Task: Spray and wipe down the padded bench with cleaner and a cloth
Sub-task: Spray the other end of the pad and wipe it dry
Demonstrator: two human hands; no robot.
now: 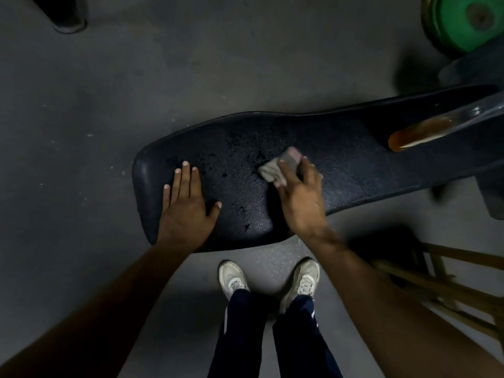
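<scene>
Right hand (298,192) pinches cloth (275,169) against wet bench pad (354,165); left hand (188,205) rests spread flat. Wiping under way; remaining droplets likely need further passes.

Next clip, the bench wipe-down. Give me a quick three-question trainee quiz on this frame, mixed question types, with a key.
1. True or false: the left hand lies flat with straight fingers on the padded bench.
2. Multiple choice: what does the right hand hold? A) a spray bottle B) a cloth C) nothing
3. Fill in: between the two hands, the bench surface shows scattered ______.

Key
1. True. The palm is down near the bench's wide end, holding nothing.
2. B. The fingers curl over a bunched grey cloth pressed to the pad.
3. Droplets; wet patches of liquid speckle the dark pad there.
</scene>
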